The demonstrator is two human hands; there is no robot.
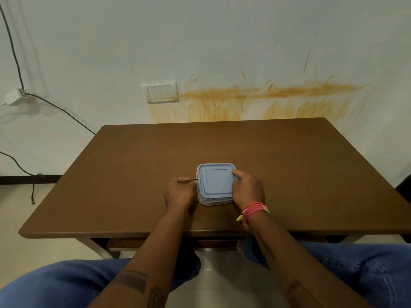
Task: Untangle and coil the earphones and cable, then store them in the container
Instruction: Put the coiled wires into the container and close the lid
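A small square clear container (213, 202) with a pale blue lid (216, 180) sits on the brown table (133, 165), near its front middle. My left hand (180, 192) lies curled against the container's left side. It pinches a thin dark strand of cable (193, 180) that runs to the container's left edge. My right hand (248, 188) grips the right edge of the lid, fingers curled over it. The earphones and the rest of the cable are hidden from view.
The table's far edge meets a stained white wall with a switch plate (162, 92). A dark wire (64, 112) hangs along the wall at the left. My knees in blue jeans (355, 267) are under the front edge.
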